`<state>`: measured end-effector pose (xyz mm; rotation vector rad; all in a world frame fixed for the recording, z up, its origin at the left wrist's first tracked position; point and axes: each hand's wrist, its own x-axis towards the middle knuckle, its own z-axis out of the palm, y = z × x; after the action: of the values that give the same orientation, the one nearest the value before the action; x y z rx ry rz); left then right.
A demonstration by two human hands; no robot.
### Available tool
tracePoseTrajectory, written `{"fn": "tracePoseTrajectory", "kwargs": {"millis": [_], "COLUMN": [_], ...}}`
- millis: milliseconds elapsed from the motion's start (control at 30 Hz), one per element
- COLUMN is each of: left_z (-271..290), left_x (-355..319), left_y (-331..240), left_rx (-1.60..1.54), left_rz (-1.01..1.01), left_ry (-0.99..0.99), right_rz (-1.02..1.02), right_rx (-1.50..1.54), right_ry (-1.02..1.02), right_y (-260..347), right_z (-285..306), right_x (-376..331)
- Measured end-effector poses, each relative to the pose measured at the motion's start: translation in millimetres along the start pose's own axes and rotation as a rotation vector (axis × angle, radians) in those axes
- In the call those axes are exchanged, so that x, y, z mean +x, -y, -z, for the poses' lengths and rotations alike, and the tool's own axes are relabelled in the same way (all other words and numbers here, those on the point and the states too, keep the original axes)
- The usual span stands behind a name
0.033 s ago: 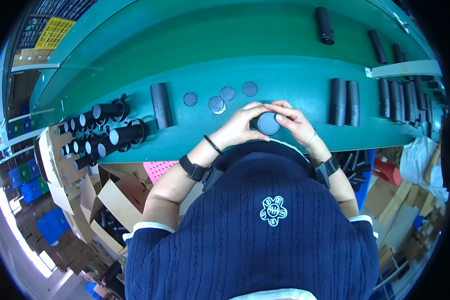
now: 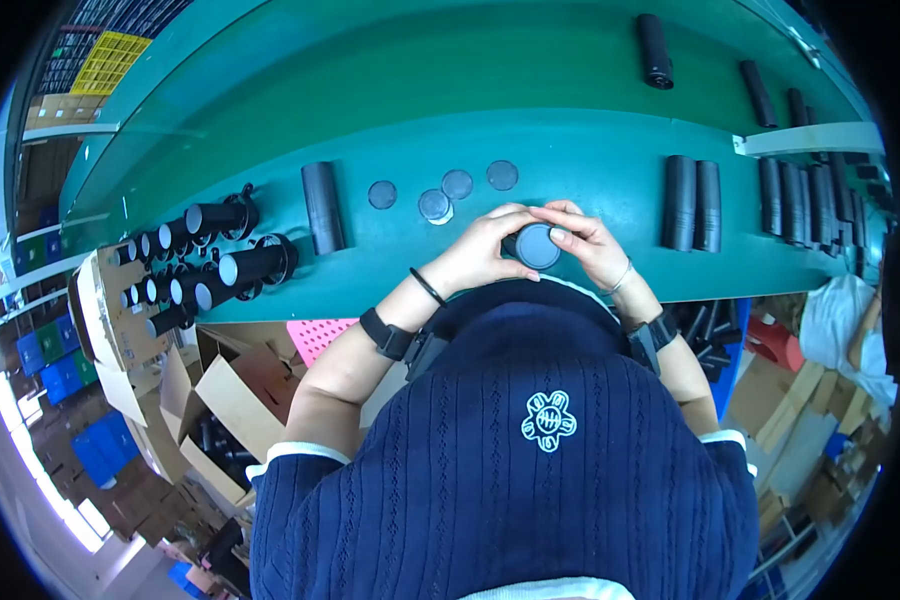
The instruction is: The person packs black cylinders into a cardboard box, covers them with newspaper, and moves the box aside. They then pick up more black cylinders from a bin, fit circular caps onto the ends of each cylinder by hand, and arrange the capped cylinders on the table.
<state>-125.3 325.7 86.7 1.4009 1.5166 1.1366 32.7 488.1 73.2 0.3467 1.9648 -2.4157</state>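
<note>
In front of my chest, a dark cylinder with a round grey cap (image 2: 538, 246) on its upward-facing end is held in both hands. My left hand (image 2: 497, 247) is closed around the cylinder's left side. From the right, my right hand (image 2: 592, 245) grips it too, its thumb pressed at the cap's edge and its fingers over the far side. Most of the cylinder's body is hidden by the hands. Loose round grey caps (image 2: 502, 175) lie just beyond my left hand, and a pale disc shows under one of them (image 2: 435, 205).
On the green table (image 2: 560, 135), a black tube (image 2: 322, 208) lies at left, beside a cluster of black cylinders (image 2: 252, 265). Two black tubes (image 2: 679, 203) lie at right, with several more tubes (image 2: 792, 200) past them. Below the table's left edge are open cartons (image 2: 240, 405).
</note>
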Motion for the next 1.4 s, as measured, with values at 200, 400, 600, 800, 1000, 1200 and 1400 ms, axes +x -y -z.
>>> {"fn": "tracePoseTrajectory", "kwargs": {"millis": [200,400,600,800,1000,1200,1400], "left_z": [-13,-15,-3,1,-3,12,9], "left_x": [-17,-13,-4,1,-3,-7,-5], "left_y": [5,21,21,15,17,10,8], "left_rx": [-0.132,-0.46,-0.641,-0.43,-0.52,-1.024,-0.804], "left_rz": [0.082,0.095,0.227,0.196,0.167,0.174,0.192], "left_ry": [-0.077,-0.258,-0.253,-0.231,-0.243,-0.24,-0.202], "right_rz": [-0.073,-0.161,-0.166,-0.228,-0.172,0.08,-0.072], "right_rx": [0.197,0.297,0.333,0.344,0.237,-0.049,-0.201], "right_ry": [-0.21,-0.223,-0.217,-0.163,-0.186,-0.052,-0.069], "right_y": [-5,11,12,5,2,0,-29], "right_z": [-21,-25,-23,-28,-34,-17,-20], "right_x": [0,1,16,26,23,19,13]}}
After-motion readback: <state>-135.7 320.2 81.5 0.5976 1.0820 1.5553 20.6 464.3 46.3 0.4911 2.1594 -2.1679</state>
